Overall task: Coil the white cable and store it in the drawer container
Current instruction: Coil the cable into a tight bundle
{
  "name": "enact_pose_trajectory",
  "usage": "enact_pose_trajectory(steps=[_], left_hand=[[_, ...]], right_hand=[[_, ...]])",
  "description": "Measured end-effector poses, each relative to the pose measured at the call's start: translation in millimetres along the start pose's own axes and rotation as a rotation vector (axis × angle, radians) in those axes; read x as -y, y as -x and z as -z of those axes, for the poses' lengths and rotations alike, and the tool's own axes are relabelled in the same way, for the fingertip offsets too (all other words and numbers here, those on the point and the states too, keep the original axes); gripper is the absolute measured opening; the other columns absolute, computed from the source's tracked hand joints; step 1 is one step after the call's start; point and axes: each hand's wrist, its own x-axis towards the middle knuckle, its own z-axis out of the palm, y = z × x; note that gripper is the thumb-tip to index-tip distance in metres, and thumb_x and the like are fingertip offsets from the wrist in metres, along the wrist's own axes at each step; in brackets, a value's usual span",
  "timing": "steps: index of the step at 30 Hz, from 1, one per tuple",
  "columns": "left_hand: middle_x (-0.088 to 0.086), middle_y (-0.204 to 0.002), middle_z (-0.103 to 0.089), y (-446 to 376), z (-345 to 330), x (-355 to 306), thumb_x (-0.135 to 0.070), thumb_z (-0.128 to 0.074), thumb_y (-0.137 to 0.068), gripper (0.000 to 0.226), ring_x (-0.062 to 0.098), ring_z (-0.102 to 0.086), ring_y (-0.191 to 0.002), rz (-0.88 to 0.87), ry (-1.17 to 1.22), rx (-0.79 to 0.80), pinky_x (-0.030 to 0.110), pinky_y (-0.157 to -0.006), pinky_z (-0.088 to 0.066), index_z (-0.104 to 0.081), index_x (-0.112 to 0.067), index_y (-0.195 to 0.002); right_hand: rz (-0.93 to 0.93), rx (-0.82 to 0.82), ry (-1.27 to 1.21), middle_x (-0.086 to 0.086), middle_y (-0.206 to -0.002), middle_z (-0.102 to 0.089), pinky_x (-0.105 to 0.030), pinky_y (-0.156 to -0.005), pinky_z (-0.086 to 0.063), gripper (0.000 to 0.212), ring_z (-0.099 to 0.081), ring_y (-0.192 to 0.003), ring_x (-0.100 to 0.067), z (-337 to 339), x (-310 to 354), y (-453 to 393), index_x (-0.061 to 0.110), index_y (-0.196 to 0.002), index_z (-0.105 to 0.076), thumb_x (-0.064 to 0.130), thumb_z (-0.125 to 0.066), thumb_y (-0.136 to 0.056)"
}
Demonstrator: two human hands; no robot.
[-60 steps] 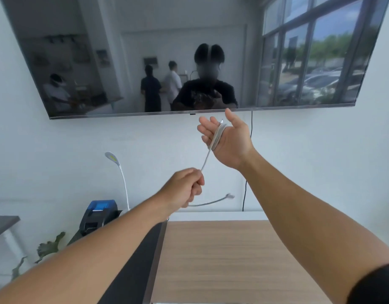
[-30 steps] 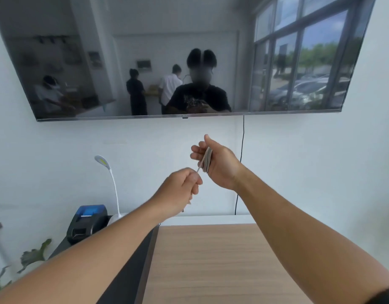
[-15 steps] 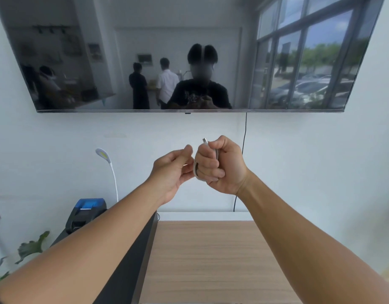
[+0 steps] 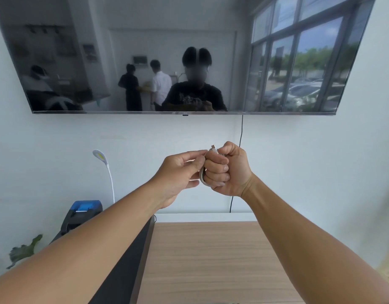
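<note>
The white cable [image 4: 202,178] is coiled into a small bundle inside my right hand [image 4: 229,170], which is closed into a fist around it. A loop of the coil shows at the left of the fist, and a plug tip [image 4: 213,148] sticks out at the top. My left hand [image 4: 180,174] is right beside the fist, its thumb and fingertips pinching the cable near the plug end. Both hands are held up in front of the white wall, above the wooden top. No drawer container is in view.
A wooden cabinet top [image 4: 211,260] lies below my arms, with a dark surface [image 4: 127,266] at its left. A large wall screen [image 4: 184,55] hangs above, a black cord [image 4: 240,137] dropping from it. A blue and black device [image 4: 81,213], a white gooseneck lamp [image 4: 106,170] and a plant [image 4: 22,252] stand at the left.
My right hand went from open with the cable wound over its fingers to a fist around the coil. The loose tail is gone, and my left hand has come up against the fist.
</note>
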Motion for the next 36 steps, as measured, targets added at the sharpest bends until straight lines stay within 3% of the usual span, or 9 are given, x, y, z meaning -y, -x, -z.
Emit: enact_pose_trajectory(steps=[5, 8, 12, 15, 17, 22, 26, 31, 36], left_hand=[[0.012, -0.104, -0.077, -4.3, 4.2, 13.6, -0.02, -0.067, -0.096, 0.018, 0.025, -0.075, -0.091, 0.029, 0.153, -0.01, 0.035, -0.085, -0.06, -0.077, -0.018, -0.111], [0.004, -0.079, -0.07, -6.8, 6.3, 23.4, -0.013, -0.068, -0.096, 0.014, 0.021, -0.067, -0.067, 0.005, 0.171, 0.019, 0.037, -0.082, -0.059, -0.079, -0.012, -0.105], [0.003, -0.066, -0.038, -8.1, 1.4, 29.1, -0.004, -0.067, -0.091, 0.013, 0.022, -0.035, -0.058, -0.041, 0.206, 0.038, 0.034, -0.076, -0.057, -0.078, -0.01, -0.089], [-0.001, -0.063, -0.051, -10.8, -5.4, 28.3, 0.002, -0.06, -0.087, 0.024, 0.023, -0.047, -0.062, -0.069, 0.191, -0.043, 0.032, -0.072, -0.059, -0.079, -0.012, -0.087], [-0.003, -0.066, -0.065, -13.3, -10.2, 29.4, 0.006, -0.057, -0.089, 0.028, 0.019, -0.061, -0.065, -0.078, 0.148, -0.114, 0.031, -0.071, -0.06, -0.079, -0.012, -0.089], [0.006, -0.076, -0.07, -21.6, -25.3, 34.7, -0.005, -0.066, -0.093, 0.019, 0.022, -0.061, -0.069, -0.108, 0.143, -0.205, 0.043, -0.078, -0.063, -0.08, -0.016, -0.086], [-0.005, -0.06, -0.065, -30.4, -27.8, 33.1, -0.018, -0.064, -0.098, 0.017, 0.012, -0.056, -0.056, -0.178, 0.037, -0.278, 0.021, -0.057, -0.054, -0.077, -0.02, -0.088], [-0.008, -0.051, -0.058, -38.1, -18.7, 22.5, -0.012, -0.052, -0.102, 0.027, 0.008, -0.049, -0.046, -0.238, -0.093, -0.195, 0.015, -0.053, -0.047, -0.075, -0.013, -0.089], [-0.004, -0.056, -0.063, -43.5, -14.8, 13.0, -0.008, -0.051, -0.102, 0.024, 0.008, -0.051, -0.046, -0.245, -0.179, -0.103, 0.017, -0.056, -0.048, -0.075, -0.008, -0.098]], right_hand=[[-0.082, 0.027, 0.022, -0.001, -0.049, -0.039, -0.024, -0.042, -0.031, 0.036, -0.033, -0.035, -0.016, 4.2, -6.5, 0.9, 0.015, -0.055, -0.052, 0.028, -0.033, -0.082], [-0.125, 0.036, 0.123, -0.014, -0.081, -0.074, -0.034, -0.074, -0.048, 0.039, -0.07, -0.068, -0.027, 8.4, -1.8, 4.3, 0.011, -0.066, -0.061, 0.028, -0.034, -0.089], [-0.211, 0.076, 0.228, -0.024, -0.115, -0.074, -0.036, -0.09, -0.053, 0.032, -0.073, -0.103, -0.035, 10.6, 11.4, 8.2, 0.007, -0.085, -0.064, 0.025, -0.042, -0.098], [-0.211, 0.066, 0.269, -0.022, -0.119, -0.074, -0.035, -0.092, -0.056, 0.032, -0.073, -0.108, -0.034, 13.1, 17.4, 9.0, 0.005, -0.095, -0.068, 0.025, -0.044, -0.104], [-0.206, 0.049, 0.321, -0.02, -0.119, -0.074, -0.034, -0.093, -0.057, 0.032, -0.073, -0.109, -0.032, 14.0, 21.0, 9.7, 0.005, -0.1, -0.069, 0.028, -0.048, -0.105], [-0.207, -0.058, 0.436, -0.017, -0.108, -0.077, -0.032, -0.088, -0.057, 0.035, -0.075, -0.101, -0.031, 14.6, 29.5, 12.4, 0.007, -0.092, -0.071, 0.032, -0.051, -0.105], [-0.109, -0.199, 0.57, -0.009, -0.091, -0.077, -0.026, -0.076, -0.058, 0.04, -0.075, -0.085, -0.021, 10.6, 27.9, 10.0, 0.009, -0.083, -0.074, 0.031, -0.05, -0.107], [0.059, -0.356, 0.685, -0.014, -0.065, -0.066, -0.035, -0.075, -0.053, 0.043, -0.072, -0.075, -0.031, 13.5, 17.4, 1.2, 0.012, -0.056, -0.055, 0.032, -0.059, -0.095], [0.031, -0.257, 0.473, -0.014, -0.058, -0.063, -0.034, -0.074, -0.052, 0.046, -0.073, -0.076, -0.034, 21.9, 21.6, 3.5, 0.009, -0.055, -0.053, 0.031, -0.051, -0.095]])
